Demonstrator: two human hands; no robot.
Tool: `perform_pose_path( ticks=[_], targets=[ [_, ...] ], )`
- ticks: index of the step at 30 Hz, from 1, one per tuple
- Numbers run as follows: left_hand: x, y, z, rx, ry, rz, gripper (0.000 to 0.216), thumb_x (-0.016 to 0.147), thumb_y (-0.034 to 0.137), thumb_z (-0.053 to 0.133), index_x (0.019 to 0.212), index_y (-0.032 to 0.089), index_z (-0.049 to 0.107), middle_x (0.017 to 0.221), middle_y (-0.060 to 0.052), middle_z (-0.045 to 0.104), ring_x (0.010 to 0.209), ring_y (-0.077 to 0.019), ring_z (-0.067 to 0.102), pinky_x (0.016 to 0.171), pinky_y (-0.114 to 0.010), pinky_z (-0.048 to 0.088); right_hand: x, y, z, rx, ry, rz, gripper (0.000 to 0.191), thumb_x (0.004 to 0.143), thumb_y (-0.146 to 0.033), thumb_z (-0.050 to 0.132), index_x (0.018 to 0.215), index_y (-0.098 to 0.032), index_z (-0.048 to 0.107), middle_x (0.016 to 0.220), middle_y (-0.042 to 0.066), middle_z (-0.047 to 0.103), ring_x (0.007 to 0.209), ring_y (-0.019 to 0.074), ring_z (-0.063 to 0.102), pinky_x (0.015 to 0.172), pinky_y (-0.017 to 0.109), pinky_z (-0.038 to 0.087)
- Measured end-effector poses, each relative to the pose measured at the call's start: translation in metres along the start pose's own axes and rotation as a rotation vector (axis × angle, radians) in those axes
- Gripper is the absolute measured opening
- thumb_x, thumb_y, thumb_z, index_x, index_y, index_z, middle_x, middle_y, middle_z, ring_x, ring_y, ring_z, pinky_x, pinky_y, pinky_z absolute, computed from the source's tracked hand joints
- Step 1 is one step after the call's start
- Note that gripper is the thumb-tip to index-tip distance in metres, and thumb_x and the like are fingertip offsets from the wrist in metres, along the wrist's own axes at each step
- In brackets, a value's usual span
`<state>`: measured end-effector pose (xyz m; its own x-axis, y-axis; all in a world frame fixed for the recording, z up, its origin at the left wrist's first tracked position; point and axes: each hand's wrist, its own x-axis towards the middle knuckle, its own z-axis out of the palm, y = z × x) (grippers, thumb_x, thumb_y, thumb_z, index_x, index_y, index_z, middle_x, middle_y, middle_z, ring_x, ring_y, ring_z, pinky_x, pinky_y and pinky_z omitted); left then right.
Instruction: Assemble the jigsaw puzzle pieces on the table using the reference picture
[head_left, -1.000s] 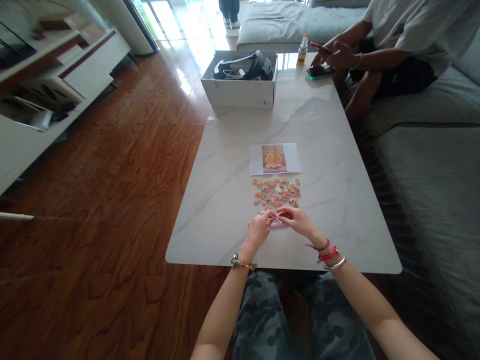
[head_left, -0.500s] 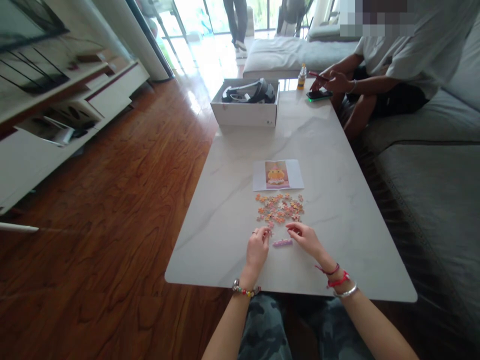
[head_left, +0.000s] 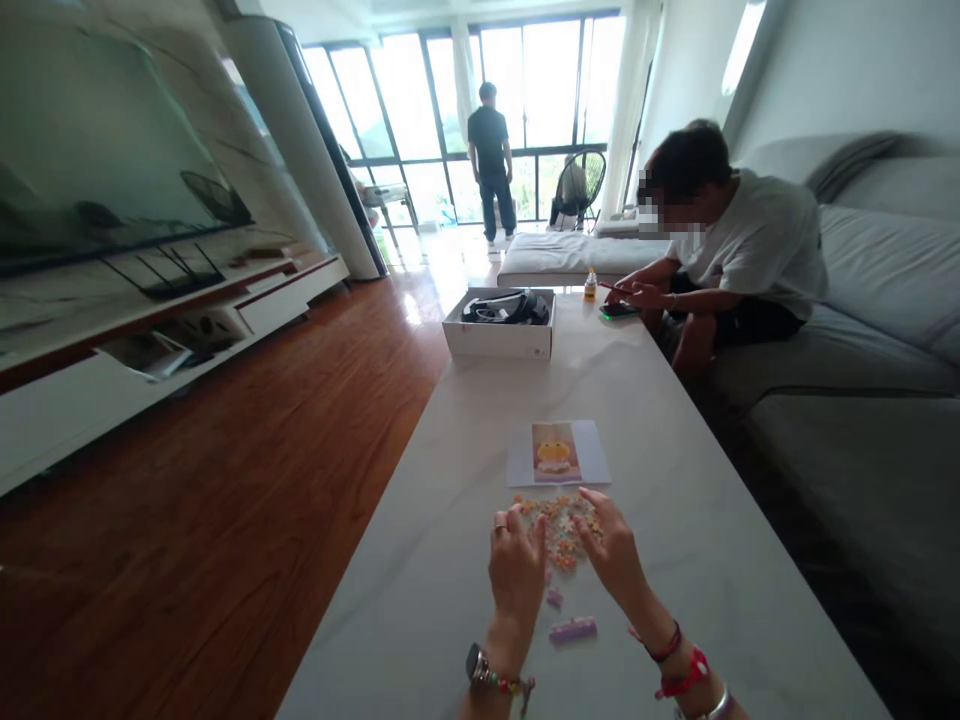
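A loose pile of orange and pink jigsaw pieces (head_left: 564, 535) lies on the white marble-look table (head_left: 420, 600). My left hand (head_left: 516, 565) is at the pile's left edge, thumb and fingers apart, with nothing visible in it. On the other side my right hand (head_left: 613, 548) reaches over the pile's right edge, its thumb and fingers spread. Nearer to me, between my wrists, sits a joined lilac strip of puzzle (head_left: 573, 629). A small lilac piece (head_left: 554, 597) lies just above it. Behind the pile is a sheet with a printed picture (head_left: 556, 453) of a yellow figure.
A white open box (head_left: 499, 342) holding a dark headset stands at the table's far end. Beside it are a small bottle (head_left: 590, 286) and a phone (head_left: 619, 311). A person (head_left: 742, 240) sits on the grey sofa (head_left: 847, 450); another person (head_left: 490, 160) stands by the windows.
My view has tilted up, showing more of the room. Both hands have moved forward from beside the lilac strip to the pile, and their fingers have opened. A lilac piece lies above the strip.
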<state>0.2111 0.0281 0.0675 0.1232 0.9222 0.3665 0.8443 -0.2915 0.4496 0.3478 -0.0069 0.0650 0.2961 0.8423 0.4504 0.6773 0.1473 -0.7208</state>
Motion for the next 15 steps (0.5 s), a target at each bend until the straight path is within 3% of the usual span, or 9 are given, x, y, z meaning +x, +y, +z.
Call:
perform_pose_path(
  ticks=[5,15],
  targets=[
    [0.03,0.005,0.0,-0.042,-0.034,0.042,0.028,0.082,0.034,0.036,0.098,0.014,0.047,0.089,-0.009,0.053,0.084,-0.0197,0.052,0.073,-0.032,0.044,0.018,-0.007,-0.001,0.002,0.022,-0.036,0.028,0.08,-0.027,0.04,0.104,-0.018,0.051,0.1,0.01,0.056,0.095,0.0203,0.052,0.082,0.036,0.043],
    [0.025,-0.002,0.009,-0.119,-0.113,0.059,0.033,0.081,0.031,0.038,0.108,0.014,0.044,0.101,-0.011,0.051,0.094,-0.0207,0.049,0.083,-0.035,0.041,0.018,0.005,-0.001,0.012,-0.02,0.02,0.026,0.078,-0.023,0.041,0.099,-0.017,0.055,0.095,0.009,0.059,0.087,0.0192,0.055,0.073,0.032,0.047]
  ],
)
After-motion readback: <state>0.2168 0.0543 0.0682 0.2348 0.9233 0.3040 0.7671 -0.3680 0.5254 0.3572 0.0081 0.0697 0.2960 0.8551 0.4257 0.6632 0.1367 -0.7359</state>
